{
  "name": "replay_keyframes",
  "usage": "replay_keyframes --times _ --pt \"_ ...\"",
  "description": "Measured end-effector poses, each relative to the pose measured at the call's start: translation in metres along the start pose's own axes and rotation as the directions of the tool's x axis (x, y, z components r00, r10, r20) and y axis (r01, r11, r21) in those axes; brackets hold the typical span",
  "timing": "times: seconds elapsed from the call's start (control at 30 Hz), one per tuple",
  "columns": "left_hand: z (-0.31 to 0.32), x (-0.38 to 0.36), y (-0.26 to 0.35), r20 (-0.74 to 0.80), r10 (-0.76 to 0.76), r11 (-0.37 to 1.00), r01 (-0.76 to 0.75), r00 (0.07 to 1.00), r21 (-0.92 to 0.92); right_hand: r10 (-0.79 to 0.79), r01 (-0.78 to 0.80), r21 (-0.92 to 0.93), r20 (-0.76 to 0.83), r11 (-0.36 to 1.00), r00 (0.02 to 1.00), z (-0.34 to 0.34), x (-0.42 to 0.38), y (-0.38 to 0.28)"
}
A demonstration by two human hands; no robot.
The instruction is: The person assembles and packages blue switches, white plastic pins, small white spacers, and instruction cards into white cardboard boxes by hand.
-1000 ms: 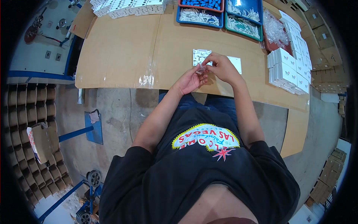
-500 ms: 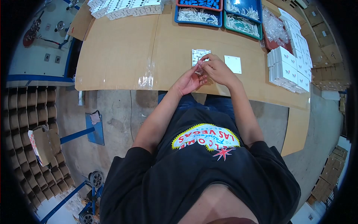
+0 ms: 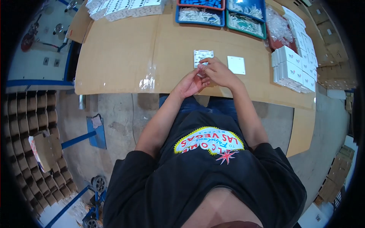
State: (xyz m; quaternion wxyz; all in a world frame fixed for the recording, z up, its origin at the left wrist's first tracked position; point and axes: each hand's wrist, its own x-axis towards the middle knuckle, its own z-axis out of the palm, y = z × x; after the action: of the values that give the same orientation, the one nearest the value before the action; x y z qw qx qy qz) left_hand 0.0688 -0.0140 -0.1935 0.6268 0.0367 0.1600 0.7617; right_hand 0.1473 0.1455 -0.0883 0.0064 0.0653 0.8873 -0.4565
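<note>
My left hand [image 3: 191, 84] is palm up with its fingers curled, its thumb and fingertips meeting those of my right hand [image 3: 218, 72]. Both hands pinch at the same spot, and whatever small item sits between the fingertips is too hidden to name. Just beyond the fingers, a white square plastic housing [image 3: 199, 55] with moulded inner parts lies on the cardboard, its near side partly covered by my right hand. To the right of that hand rests a flat white square cover plate [image 3: 236, 65], touched by neither hand.
Blue tray [image 3: 200, 24] and green tray [image 3: 246, 30] of small white parts stand at the back, beside a red tray [image 3: 201, 6] of blue pieces. White boxes [image 3: 292, 70] are stacked at right, more boxes [image 3: 129, 9] at back left. Cardboard [image 3: 114, 57] covers the table.
The fingers of both hands have shifted slightly while staying together at the same place. The whole view has moved a little; the housing and cover plate lie as before.
</note>
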Motion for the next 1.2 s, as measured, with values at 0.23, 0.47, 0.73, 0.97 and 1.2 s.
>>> replay_keyframes --times 0.23,0.47,0.73,0.97,1.2 --pt "0.002 0.004 0.003 0.059 -0.029 0.998 0.032 0.998 -0.054 0.073 -0.003 0.394 -0.164 0.919 0.984 -0.035 0.007 0.035" --pt "0.009 0.006 0.011 0.037 -0.091 0.989 0.094 0.995 -0.115 0.083 -0.166 -0.065 -0.661 0.984 0.746 -0.137 0.052 0.139" --pt "0.022 0.003 0.016 0.062 -0.091 0.982 0.100 0.994 -0.159 0.088 -0.546 -0.282 -0.827 0.789 0.555 -0.239 0.100 0.204" --pt "0.025 0.006 0.019 0.091 -0.123 0.974 0.138 0.988 -0.178 0.187 -0.632 -0.392 -0.733 0.668 0.653 -0.248 0.115 0.225" --pt "0.019 0.006 0.018 0.112 -0.130 0.971 0.150 0.985 -0.188 0.035 -0.485 -0.380 -0.759 0.788 0.650 -0.246 0.107 0.222"
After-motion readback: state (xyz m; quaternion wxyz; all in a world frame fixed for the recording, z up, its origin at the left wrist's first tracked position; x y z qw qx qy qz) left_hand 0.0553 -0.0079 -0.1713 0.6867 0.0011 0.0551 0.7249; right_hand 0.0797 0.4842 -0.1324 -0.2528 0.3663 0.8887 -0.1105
